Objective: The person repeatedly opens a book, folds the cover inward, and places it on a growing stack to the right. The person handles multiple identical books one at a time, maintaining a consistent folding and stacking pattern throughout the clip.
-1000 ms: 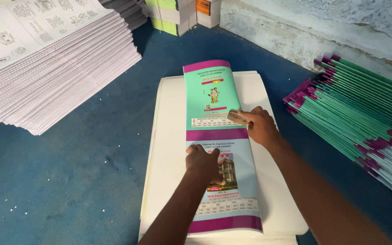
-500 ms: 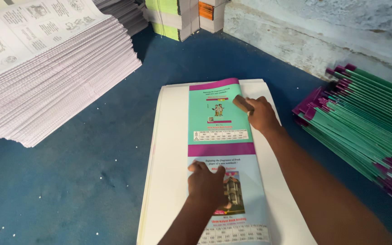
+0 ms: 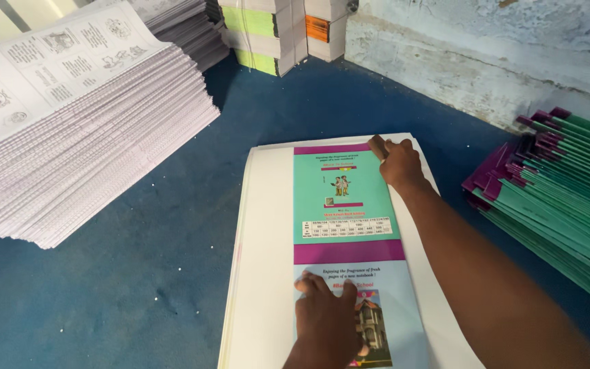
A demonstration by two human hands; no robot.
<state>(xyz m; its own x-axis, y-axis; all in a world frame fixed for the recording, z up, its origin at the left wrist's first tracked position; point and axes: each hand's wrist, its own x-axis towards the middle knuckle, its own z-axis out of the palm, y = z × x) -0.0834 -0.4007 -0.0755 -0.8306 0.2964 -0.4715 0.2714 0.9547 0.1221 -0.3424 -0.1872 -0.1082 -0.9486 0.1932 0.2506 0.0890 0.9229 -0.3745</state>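
Both hands (image 3: 326, 311) flat on printed cover (image 3: 346, 205)

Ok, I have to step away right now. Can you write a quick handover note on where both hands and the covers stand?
Left hand: flat on the near, light-blue half of the printed cover sheet, pinning it down.
Right hand: at the sheet's far right corner, pressing a small tan block along the right edge.
The sheet lies face up on a stack of white sheets on the blue floor.
Done: a pile of green and purple covers lies to the right.
Left: this sheet remains on the white stack. The printed page stacks to the left are untouched.
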